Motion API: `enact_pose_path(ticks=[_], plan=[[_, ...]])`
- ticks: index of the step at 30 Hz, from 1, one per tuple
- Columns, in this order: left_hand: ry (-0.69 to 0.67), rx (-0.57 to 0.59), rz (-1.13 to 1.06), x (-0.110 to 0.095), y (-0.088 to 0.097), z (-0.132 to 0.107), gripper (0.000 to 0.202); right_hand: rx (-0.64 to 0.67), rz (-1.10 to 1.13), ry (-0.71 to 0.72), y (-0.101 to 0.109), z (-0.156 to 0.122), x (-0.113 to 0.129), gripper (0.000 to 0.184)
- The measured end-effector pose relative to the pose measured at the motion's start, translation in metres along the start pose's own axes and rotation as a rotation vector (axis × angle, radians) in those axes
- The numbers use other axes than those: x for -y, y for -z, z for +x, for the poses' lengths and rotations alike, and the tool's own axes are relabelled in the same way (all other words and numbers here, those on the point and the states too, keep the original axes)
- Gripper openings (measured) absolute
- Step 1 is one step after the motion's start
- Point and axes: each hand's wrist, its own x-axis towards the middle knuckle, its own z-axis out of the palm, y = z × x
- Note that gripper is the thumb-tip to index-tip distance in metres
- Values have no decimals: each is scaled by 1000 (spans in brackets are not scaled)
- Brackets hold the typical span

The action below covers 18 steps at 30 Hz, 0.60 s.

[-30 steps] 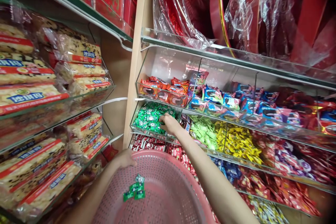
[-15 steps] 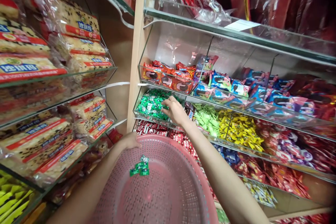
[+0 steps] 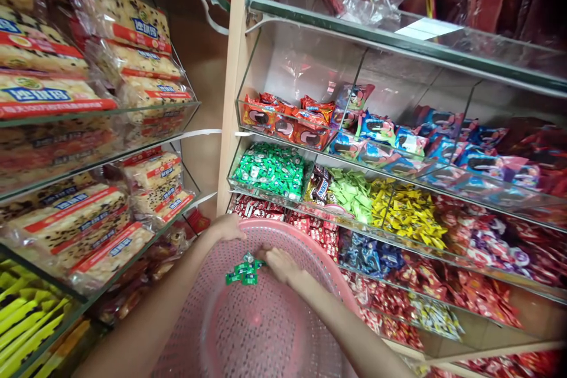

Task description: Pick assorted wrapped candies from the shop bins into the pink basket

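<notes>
A pink perforated plastic basket (image 3: 252,336) is tilted in front of me. Its far left rim is gripped by my left hand (image 3: 227,228), fingers over the edge. Inside, a small cluster of green-wrapped candies (image 3: 244,271) lies against the far wall. My right hand (image 3: 280,264) is in the basket just right of that cluster, its fingers closed, with a green-wrapped candy at the fingertips; blur partly hides the contact. Behind the rim, a clear bin of the same green candies (image 3: 270,171) stands on the shelf.
Clear bins to the right hold light-green packets (image 3: 349,195), yellow packets (image 3: 411,215) and blue-wrapped candies (image 3: 370,254). Red packs (image 3: 283,124) sit one shelf higher. On the left, glass shelves carry large wrapped pastries (image 3: 71,212). A wooden post (image 3: 234,71) divides the shelving.
My right hand has come from the green candy bin down into the basket, beside the candies there. My left hand keeps its hold on the rim. The view has shifted slightly.
</notes>
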Motion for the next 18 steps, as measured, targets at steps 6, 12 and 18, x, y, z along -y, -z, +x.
enact_pose_path(ticks=[6, 12, 18], plan=[[-8, 19, 57, -1, -1, 1, 41, 54, -100, -70, -15, 2, -3, 29], [-5, 8, 92, -4, -1, 1, 43, -31, -107, -184, -19, 20, 14, 22], [18, -9, 124, -3, 0, 0, 45, -88, -106, -322, -31, 31, 27, 17]])
